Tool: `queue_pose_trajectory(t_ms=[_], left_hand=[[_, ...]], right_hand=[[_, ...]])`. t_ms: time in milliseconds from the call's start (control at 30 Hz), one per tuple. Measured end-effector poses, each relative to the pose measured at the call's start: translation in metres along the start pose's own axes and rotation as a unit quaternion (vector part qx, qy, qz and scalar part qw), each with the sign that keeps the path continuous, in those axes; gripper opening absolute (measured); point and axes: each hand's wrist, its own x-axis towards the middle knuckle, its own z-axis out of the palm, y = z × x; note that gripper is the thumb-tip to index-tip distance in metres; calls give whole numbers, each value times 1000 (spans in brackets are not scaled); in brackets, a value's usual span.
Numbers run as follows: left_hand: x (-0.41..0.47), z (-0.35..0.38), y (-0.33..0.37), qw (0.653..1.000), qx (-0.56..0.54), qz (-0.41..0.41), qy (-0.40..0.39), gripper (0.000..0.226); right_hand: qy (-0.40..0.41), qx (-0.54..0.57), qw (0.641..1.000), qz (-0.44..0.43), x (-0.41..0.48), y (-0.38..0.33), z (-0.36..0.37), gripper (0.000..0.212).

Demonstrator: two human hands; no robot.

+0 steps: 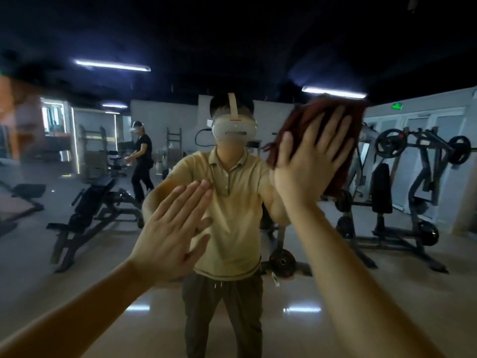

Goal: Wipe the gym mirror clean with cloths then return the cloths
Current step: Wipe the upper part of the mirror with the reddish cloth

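The gym mirror [77, 254] fills the whole head view, and my own reflection stands in its middle. A dark red cloth [309, 117] is spread flat on the glass at the upper right. My right hand [309, 161] presses it there with straight, spread fingers. My left hand [173, 228] lies flat against the glass lower down, left of centre, fingers straight and together, with nothing in it. Part of the cloth is hidden behind my right hand.
The mirror reflects a weight bench [90, 202] at the left, a plate-loaded machine [413, 177] at the right and a glossy floor. Another person [142, 161] in black stands far back at the left in the reflection.
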Motion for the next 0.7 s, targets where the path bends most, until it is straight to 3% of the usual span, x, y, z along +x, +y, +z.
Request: queue_pose_trajectory(t_ms=[100,200,267,333,467,567,633,700], left_hand=[[35,-24,-25,998,13,-19,64,65],[82,-36,-51,995,47,-45,81,68],[113,-39,-65,990,88,-89,65,74],[139,-43,-72,983,114,-134,56,79],[155,-37,-73,980,134,-138,52,82],[153,-32,-75,980,136,-130,67,84],[154,-32,-76,981,133,-121,79,85],[154,-35,-77,981,133,-112,87,85]], right_hand=[[-56,29,985,-161,-48,-42,7,68],[-142,46,905,-398,-73,-33,6,63],[-139,13,863,-486,-45,0,4,63],[-99,-25,893,-439,8,32,-1,64],[1,-61,990,-125,130,57,-16,66],[46,-14,998,49,169,12,-18,65],[74,-4,997,25,152,-40,-7,64],[65,23,993,-95,113,-94,7,62]])
